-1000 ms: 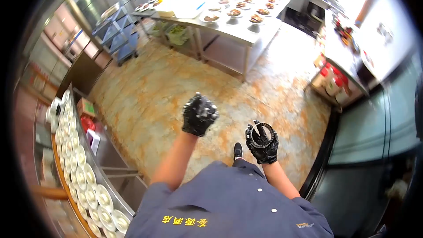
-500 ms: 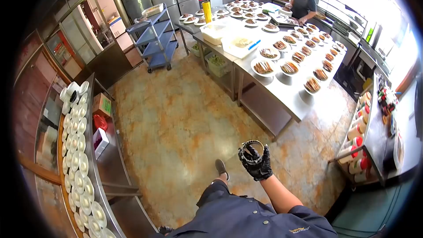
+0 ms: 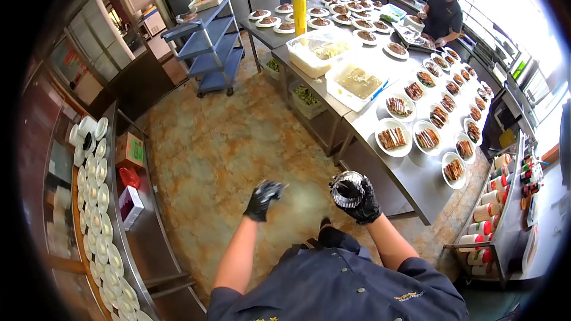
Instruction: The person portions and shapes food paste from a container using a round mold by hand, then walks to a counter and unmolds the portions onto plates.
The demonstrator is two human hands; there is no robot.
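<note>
My right hand, in a black glove, is closed around the side of a small round silvery bowl with a bright rim. Its inside looks dark, and I cannot make out the contents. To the left, apart from the bowl, my black-gloved left hand has its fingers drawn together. A thin pale tip shows at those fingers, too small to name. Beyond my right hand, plates of sliced meat stand in rows on the steel table.
Two white tubs and a yellow cylinder stand on the table. A co-worker is at its far side. Stacked white dishes line the left counter. A blue cart stands at the back, and a shelf of jars is at right.
My left hand has come into view at centre left. The table appears closer, and my right hand, still holding the bowl, sits slightly further right and higher in view.
</note>
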